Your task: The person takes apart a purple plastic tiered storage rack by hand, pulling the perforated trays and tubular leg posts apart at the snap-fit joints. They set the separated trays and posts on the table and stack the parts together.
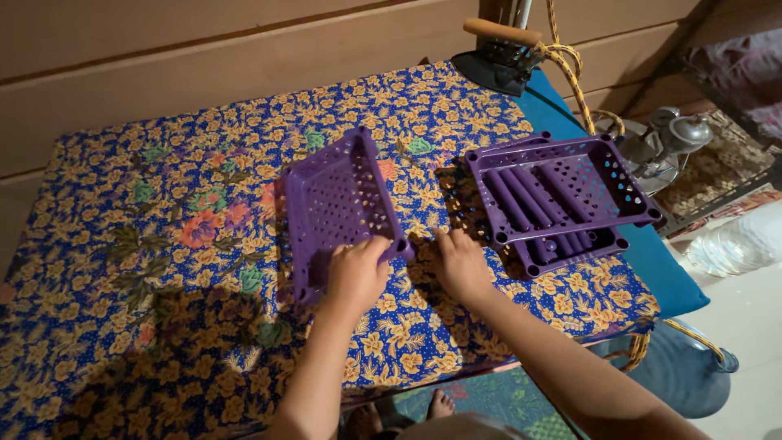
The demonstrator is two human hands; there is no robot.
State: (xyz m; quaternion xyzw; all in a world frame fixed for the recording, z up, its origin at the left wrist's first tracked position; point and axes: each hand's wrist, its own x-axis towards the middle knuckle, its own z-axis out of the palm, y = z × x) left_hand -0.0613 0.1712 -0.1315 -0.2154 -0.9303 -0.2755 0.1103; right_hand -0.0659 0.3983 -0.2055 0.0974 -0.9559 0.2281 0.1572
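Currently: left hand (356, 275) has its fingers closed on the near rim of a purple perforated tray (338, 208), tilted up on the floral worktop (163, 244). Right hand (460, 262) rests just right of that tray, fingers loosely curled, holding nothing. Further right of it: stacked trays (562, 200) holding purple rods. Judged step: positioning; next needs a steady two-handed grip.

Wooden plank wall (204, 57) across top of frame. Table covered by blue floral cloth (163, 244) fills centre and left; teal pad (668, 277) shows at its right edge. Old iron with wooden handle (501, 53) at upper centre. Pale floor (749, 326) lower right. Dim light, shadow lower left.
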